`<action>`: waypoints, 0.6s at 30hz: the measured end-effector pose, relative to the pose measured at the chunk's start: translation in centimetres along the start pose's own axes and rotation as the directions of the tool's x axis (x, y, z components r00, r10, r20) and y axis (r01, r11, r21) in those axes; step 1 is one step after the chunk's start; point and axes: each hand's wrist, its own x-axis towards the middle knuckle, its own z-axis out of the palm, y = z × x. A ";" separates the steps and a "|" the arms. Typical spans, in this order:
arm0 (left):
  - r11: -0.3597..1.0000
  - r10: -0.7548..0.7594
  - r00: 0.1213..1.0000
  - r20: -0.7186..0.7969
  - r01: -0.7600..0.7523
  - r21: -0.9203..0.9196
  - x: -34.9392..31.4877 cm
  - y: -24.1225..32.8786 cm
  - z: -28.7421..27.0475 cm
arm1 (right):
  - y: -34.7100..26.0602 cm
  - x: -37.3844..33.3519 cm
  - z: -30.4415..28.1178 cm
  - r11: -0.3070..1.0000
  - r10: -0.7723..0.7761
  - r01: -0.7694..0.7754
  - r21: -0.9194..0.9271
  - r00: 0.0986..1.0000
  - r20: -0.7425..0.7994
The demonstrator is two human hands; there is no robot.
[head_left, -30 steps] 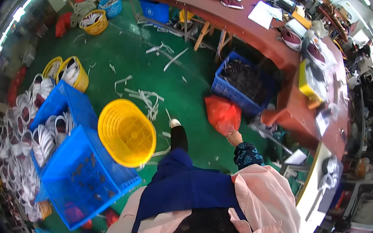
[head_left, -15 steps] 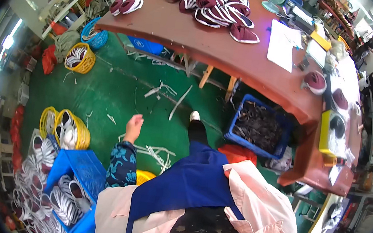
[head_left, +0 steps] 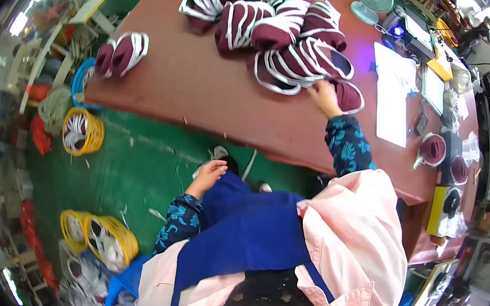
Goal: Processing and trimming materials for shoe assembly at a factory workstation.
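Maroon shoe uppers with white edging [head_left: 294, 62] lie nested in rows in a heap on the brown-covered table [head_left: 173, 90]. My right hand [head_left: 325, 98] reaches over the table to the heap's near right end. Its fingers are closed at the white rim of a maroon upper [head_left: 348, 97], partly covering it. Over the floor beside the table's near edge hangs my left hand [head_left: 208, 176], fingers loosely stretched and holding nothing. A smaller pair of nested uppers [head_left: 121, 57] rests at the table's left end.
White sheets [head_left: 391, 97], a green fan [head_left: 372, 3] and single uppers [head_left: 432, 150] occupy the table's right side. Yellow baskets [head_left: 83, 132] holding uppers stand on the green floor at left. More baskets [head_left: 126, 242] and piled uppers are at lower left.
I have come closer to the table. My right hand, out of sight before, now reaches to the heap of uppers. My left hand has shifted right and still holds nothing.
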 end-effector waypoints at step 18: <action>0.868 -0.429 0.736 0.523 0.496 0.014 35.9 22.6 -4.7 | -15.2 10.5 8.9 0.677 0.729 -0.735 -0.028 0.665 0.161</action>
